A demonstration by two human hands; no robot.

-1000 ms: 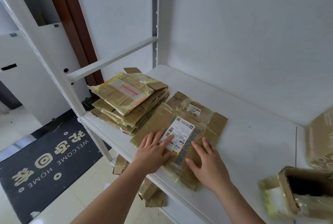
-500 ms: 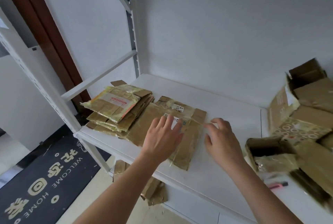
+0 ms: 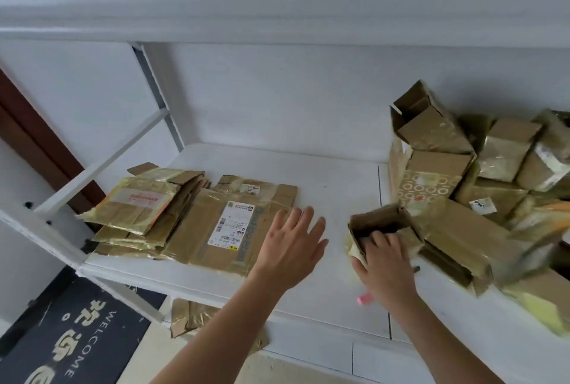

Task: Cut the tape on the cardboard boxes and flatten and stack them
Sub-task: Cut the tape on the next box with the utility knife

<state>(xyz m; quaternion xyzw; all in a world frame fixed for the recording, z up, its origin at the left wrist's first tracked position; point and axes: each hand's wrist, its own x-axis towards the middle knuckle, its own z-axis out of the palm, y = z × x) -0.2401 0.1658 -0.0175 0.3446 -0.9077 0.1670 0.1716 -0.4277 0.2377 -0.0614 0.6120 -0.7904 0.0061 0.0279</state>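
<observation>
White metal shelf [image 3: 324, 186], viewed from above and in front. The right hand [image 3: 384, 269] is seen at a small open-topped brown cardboard box [image 3: 381, 226] near the shelf's middle right; its fingers are hooked over the near wall and down into the opening, the thumb pressed against the outside, so the grip is clamped on that wall. The box sits on the shelf, touching the heap behind it.

The left hand [image 3: 291, 248] is held above the shelf with fingers spread and straight; nothing is gripped. It lies over the right edge of a flattened brown cardboard box with a white shipping label [image 3: 216, 226], which rests flat on the shelf. Whether the fingers touch the cardboard cannot be told.

Just left of that flat box, overlapping its edge, a stack of flattened tape-covered cardboard boxes [image 3: 142, 211] is noted at the shelf's left end.

At the right end, a heap of unflattened brown cardboard boxes [image 3: 462, 167] is piled against the back wall, partly blurred.

A small pink object [image 3: 364, 299] is seen on the shelf, partly hidden under the right wrist. On the floor below left, a dark welcome mat [image 3: 71, 337] is visible.
</observation>
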